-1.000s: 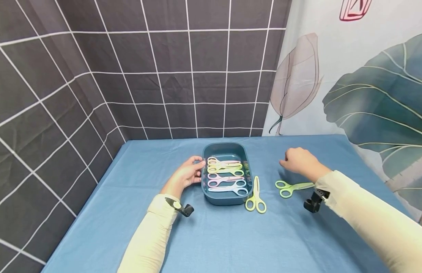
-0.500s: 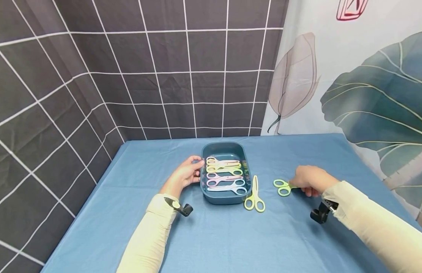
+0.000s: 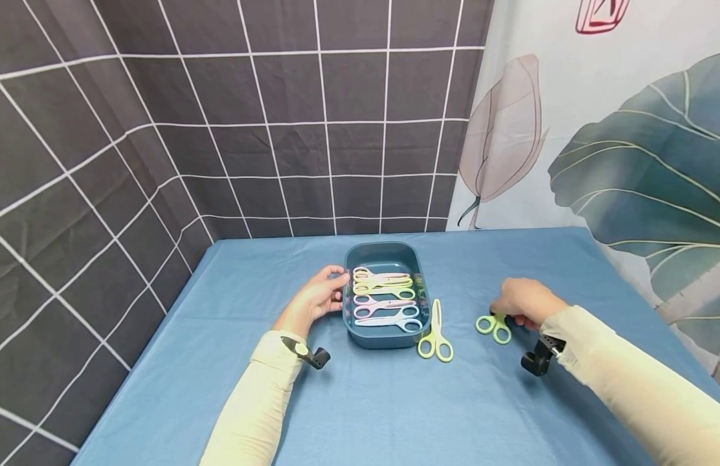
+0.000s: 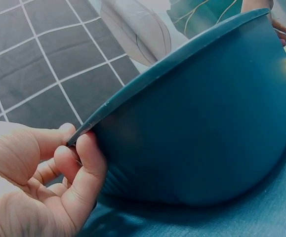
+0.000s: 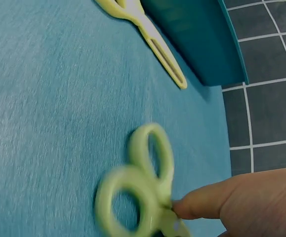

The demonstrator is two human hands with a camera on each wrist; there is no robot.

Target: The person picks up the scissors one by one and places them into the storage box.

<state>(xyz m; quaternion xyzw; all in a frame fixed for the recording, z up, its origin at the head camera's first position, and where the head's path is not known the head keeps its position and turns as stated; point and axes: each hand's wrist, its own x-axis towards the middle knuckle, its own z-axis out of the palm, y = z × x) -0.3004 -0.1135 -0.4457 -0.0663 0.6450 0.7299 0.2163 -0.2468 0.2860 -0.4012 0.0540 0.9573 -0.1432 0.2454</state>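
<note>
My left hand [image 3: 315, 299] pinches the left rim of a dark blue plastic bin [image 3: 383, 343]; in the left wrist view, thumb and fingers meet at the bin's rim [image 4: 147, 71]. Inside lie several scissors in a stack of rows, a pale blue pair [image 3: 383, 321] nearest me, then pink and yellow ones. Farther right, my right hand [image 3: 526, 301] pinches a pair of light green scissors [image 5: 157, 195] near the pivot. Their two handle loops point toward me, low over the cloth, and the blades are mostly hidden by the hand.
Yellow-green scissors [image 3: 434, 336] lie against the bin's right side, blades pointing away from me. A blue cloth [image 3: 360, 408] covers the table. Behind it hangs a dark grid curtain [image 3: 290, 149], with a leaf-print curtain [image 3: 511, 129] at the right.
My right hand came down onto the green scissors, gripped them, and has turned them so the loops swing toward me. The left hand has stayed on the bin.
</note>
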